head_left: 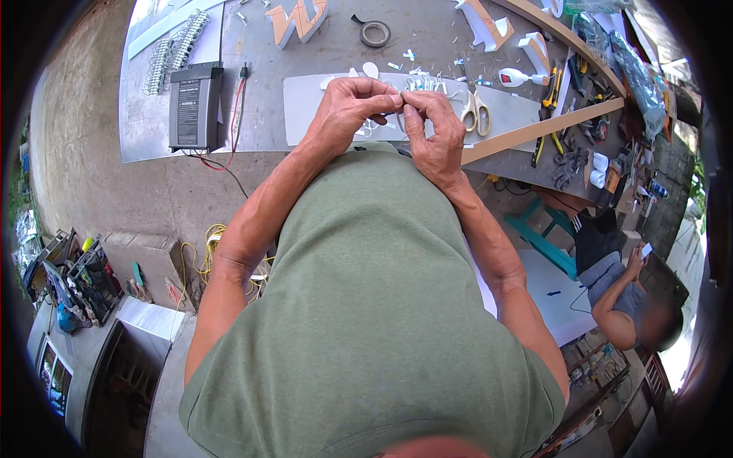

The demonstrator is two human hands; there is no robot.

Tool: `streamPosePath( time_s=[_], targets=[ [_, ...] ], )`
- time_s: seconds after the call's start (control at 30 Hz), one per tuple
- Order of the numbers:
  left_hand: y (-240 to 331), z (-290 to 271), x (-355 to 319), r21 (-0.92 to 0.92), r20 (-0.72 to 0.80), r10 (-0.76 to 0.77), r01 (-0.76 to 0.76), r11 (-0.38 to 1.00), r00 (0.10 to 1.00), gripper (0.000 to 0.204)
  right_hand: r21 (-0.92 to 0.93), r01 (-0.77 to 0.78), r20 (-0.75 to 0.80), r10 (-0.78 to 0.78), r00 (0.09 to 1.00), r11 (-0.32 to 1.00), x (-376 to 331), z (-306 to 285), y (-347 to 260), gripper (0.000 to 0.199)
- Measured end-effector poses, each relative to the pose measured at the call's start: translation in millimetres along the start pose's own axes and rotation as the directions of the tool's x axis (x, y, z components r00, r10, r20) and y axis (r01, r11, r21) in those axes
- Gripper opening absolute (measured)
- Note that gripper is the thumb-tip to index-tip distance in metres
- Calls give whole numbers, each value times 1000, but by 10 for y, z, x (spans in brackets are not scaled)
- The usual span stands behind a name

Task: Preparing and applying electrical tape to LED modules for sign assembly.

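Over the table's near edge, my left hand [341,111] and my right hand [437,137] meet with thumbs and forefingers pinched together. Whatever is between the fingertips is too small to make out; a thin grey strand hangs just below them. Under the hands lies a pale flat sheet [504,113]. White cut pieces [370,70] are partly hidden behind the left hand. Beyond the right hand sit several small white and blue bits [418,79]. Scissors with cream handles [475,114] rest right of that hand.
A black power unit [195,107] with red and black leads stands left, near coiled strips [175,53]. Black tape [374,33] and letter shapes [296,23] lie farther back. A brown bar [542,131] crosses the right side near tools [553,88]. Another person [615,298] sits at right.
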State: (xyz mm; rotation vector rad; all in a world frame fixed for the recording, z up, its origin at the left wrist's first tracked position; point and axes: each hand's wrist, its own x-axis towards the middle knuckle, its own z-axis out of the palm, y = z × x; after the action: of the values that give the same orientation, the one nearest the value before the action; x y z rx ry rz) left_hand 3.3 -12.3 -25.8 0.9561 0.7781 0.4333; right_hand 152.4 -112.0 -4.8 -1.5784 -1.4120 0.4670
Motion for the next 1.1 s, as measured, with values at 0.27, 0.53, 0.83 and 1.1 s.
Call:
streamPosePath(
  time_s=[0.27, 0.53, 0.83, 1.1],
  targets=[
    [-74, -87, 0, -76, -48, 23, -26, 997, 999, 22, 268, -265, 181, 222, 958, 926, -4, -24, 90, 24],
    [-96, -68, 20, -85, -61, 50, -55, 995, 997, 20, 353, -541, 318, 446, 837, 764, 82, -37, 182, 32],
    [-56, -185, 19, 231, -11, 0, 2, 973, 1000, 25, 339, -576, 355, 466, 810, 744, 81, -98, 318, 25],
    [-40, -166, 5, 480, 70, 65, -91, 873, 995, 26, 169, -535, 447, 420, 790, 828, 112, -207, 333, 19]
  ],
)
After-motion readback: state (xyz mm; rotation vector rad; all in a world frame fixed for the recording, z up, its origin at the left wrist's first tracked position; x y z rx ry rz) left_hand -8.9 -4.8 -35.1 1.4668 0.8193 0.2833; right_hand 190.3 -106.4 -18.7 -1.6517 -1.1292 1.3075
